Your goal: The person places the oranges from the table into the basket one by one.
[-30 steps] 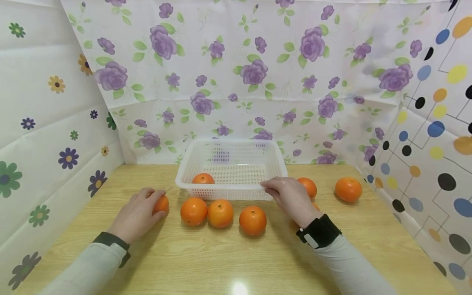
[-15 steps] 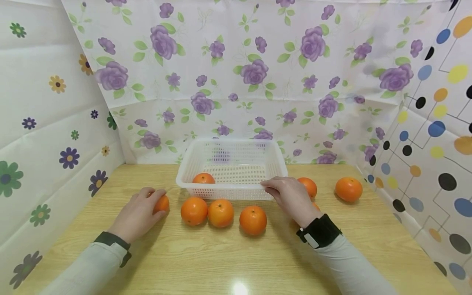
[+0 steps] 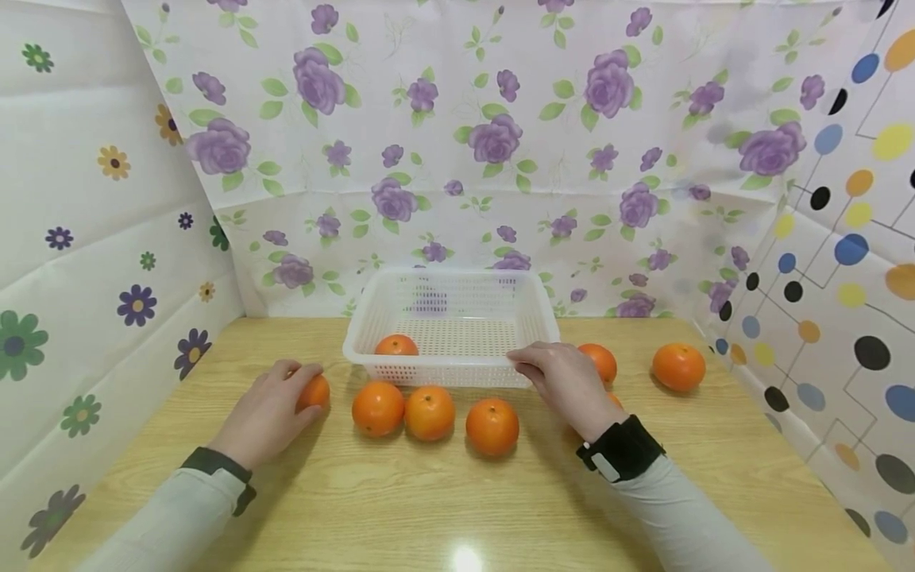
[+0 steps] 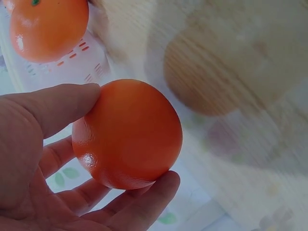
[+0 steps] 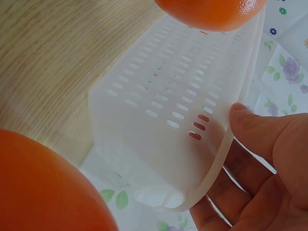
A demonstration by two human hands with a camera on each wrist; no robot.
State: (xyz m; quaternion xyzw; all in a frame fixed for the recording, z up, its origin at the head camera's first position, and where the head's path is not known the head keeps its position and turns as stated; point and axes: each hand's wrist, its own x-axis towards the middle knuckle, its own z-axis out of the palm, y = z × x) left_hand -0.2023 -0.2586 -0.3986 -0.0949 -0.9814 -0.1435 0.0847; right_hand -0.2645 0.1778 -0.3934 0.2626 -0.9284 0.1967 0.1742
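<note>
Thumb and curled fingers of my left hand (image 3: 264,413) hold an orange (image 4: 130,134) from its sides, left of the basket. In the head view the hand covers much of that orange. My right hand (image 3: 572,389) pinches the rim of a white plastic basket (image 3: 443,362) near its front right corner. The right wrist view shows the thumb on the rim's one side and the fingers on the other, beside the slotted wall (image 5: 159,96). Inside the basket, at its front left, lies one orange (image 3: 396,345).
Before the basket stand three oranges: left (image 3: 378,409), middle (image 3: 430,413) and right (image 3: 492,427). Right of the basket, one orange (image 3: 599,363) is partly behind my right hand, another mostly hidden below it. Farther right sits another orange (image 3: 678,367). Patterned sheets enclose the wooden table (image 3: 400,500).
</note>
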